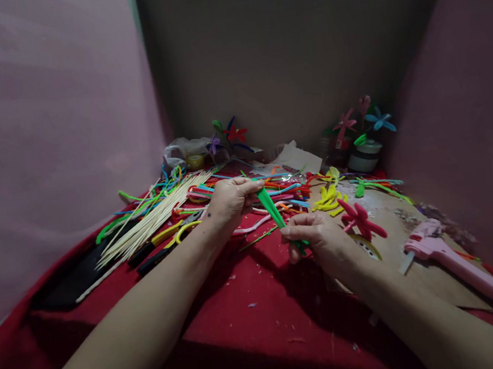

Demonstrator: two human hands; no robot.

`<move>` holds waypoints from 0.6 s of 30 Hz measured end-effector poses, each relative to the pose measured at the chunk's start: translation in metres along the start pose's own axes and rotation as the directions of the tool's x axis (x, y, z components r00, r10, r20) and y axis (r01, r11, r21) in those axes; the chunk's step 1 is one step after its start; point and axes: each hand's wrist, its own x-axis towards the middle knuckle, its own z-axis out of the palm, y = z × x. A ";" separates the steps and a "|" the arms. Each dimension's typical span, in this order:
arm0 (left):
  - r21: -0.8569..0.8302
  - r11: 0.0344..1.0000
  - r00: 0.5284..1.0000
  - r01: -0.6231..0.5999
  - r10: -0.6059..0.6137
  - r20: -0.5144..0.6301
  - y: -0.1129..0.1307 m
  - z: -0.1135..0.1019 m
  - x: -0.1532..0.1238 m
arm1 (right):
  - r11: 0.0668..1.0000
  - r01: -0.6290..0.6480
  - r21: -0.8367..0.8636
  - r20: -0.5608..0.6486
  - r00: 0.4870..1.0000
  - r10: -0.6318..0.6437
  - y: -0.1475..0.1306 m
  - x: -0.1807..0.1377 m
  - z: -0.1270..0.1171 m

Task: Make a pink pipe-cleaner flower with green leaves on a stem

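Observation:
A strip of green pipe cleaners [270, 207] stretches slantwise between my two hands above the red cloth. My left hand [231, 200] pinches its upper end between thumb and fingers. Around its lower end the fingers of my right hand [314, 236] are closed, and a bit of green shows beneath them. Just right of my right hand stands a dark pink pipe-cleaner flower [362, 219]. Behind the hands lies a heap of loose coloured pipe cleaners [283, 190].
Left lie a bundle of wooden skewers [155, 214] and yellow-and-black handled tools [167, 237]. On cardboard [441, 280] at right rests a pink glue gun [461, 262], near yellow pipe-cleaner pieces [330, 199]. Finished flowers [381, 119] stand in a jar [364, 155] by the back wall.

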 end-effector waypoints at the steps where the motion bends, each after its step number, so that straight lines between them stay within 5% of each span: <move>1: 0.052 0.998 0.999 -0.028 0.029 -0.017 0.000 0.000 0.000 | 1.000 0.003 -0.008 0.003 1.000 -0.003 0.000 0.000 0.000; 4: 0.151 0.983 0.992 -0.108 0.116 -0.048 -0.002 -0.002 0.002 | 1.000 0.000 -0.014 -0.003 1.000 0.000 0.001 0.000 0.000; 7: 0.005 0.999 0.999 -0.053 0.053 0.003 -0.004 -0.006 0.006 | 1.000 0.000 0.014 -0.030 1.000 0.000 0.001 0.000 0.000; 10: -0.143 0.983 0.981 0.115 -0.090 0.170 -0.003 -0.007 0.006 | 1.000 0.018 0.018 -0.080 0.997 -0.017 0.000 0.000 0.000; 14: -0.039 0.963 0.893 0.266 -0.230 0.388 -0.005 0.005 -0.006 | 0.998 0.055 -0.029 -0.153 0.986 -0.059 -0.001 0.000 0.001; 18: -0.001 0.984 0.943 0.179 -0.171 0.285 -0.007 0.017 -0.015 | 1.000 0.013 -0.006 -0.160 0.987 -0.013 -0.001 -0.001 0.005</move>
